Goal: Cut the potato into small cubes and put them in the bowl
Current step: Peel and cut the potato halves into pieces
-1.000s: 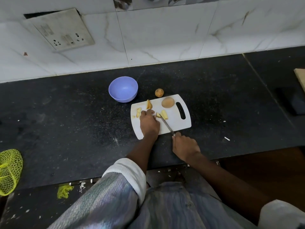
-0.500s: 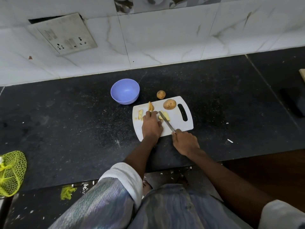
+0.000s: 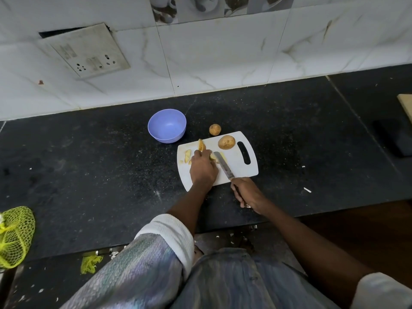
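A white cutting board [image 3: 236,166] lies on the dark counter. My left hand [image 3: 203,167] holds down a yellow potato piece [image 3: 213,157] near the board's middle. My right hand [image 3: 245,192] grips a knife [image 3: 224,166] by its handle, and the blade lies against that piece. Cut slices [image 3: 188,155] and a wedge [image 3: 201,145] lie at the board's left and far side. A whole brown potato [image 3: 226,142] sits on the board by its handle slot. The purple bowl [image 3: 166,125] stands behind the board to the left, with nothing visible inside.
A smaller potato [image 3: 215,129] rests on the counter [image 3: 89,175] just behind the board. A yellow mesh bag [image 3: 15,235] lies at the counter's left front edge. A wall socket plate [image 3: 84,50] hangs on the tiled wall. A dark object [image 3: 394,137] sits far right.
The knife blade has moved left and farther onto the board, against the piece under my left hand. The view has shifted slightly.
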